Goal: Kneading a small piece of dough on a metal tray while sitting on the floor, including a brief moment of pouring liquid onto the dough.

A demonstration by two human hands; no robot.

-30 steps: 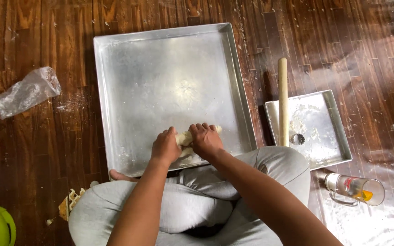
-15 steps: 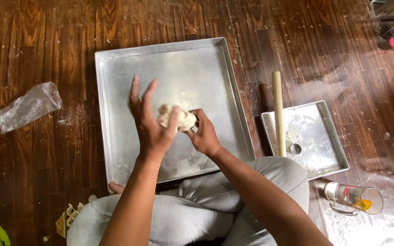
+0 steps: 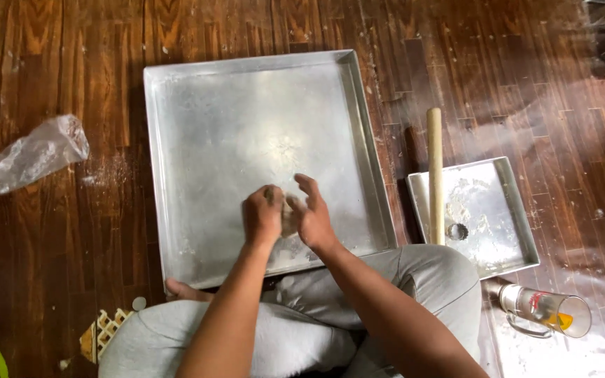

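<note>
Left hand [image 3: 262, 215] lowered since before, both hands' grip clasping dough ball [image 3: 288, 218], crumpled clear bag [image 3: 35, 154] far left

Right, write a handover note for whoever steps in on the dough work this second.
Left hand: closed against a small pale lump of dough, low over the large square metal tray.
Right hand: cupped on the dough's other side, fingers raised.
Nearby: long wooden rolling pin lying across the small floured metal tray; glass mug with orange liquid on its side; crumpled clear plastic bag on the floor.
Done: dough gathered into one lump.
Left: it is not rolled out; pin untouched.
</note>
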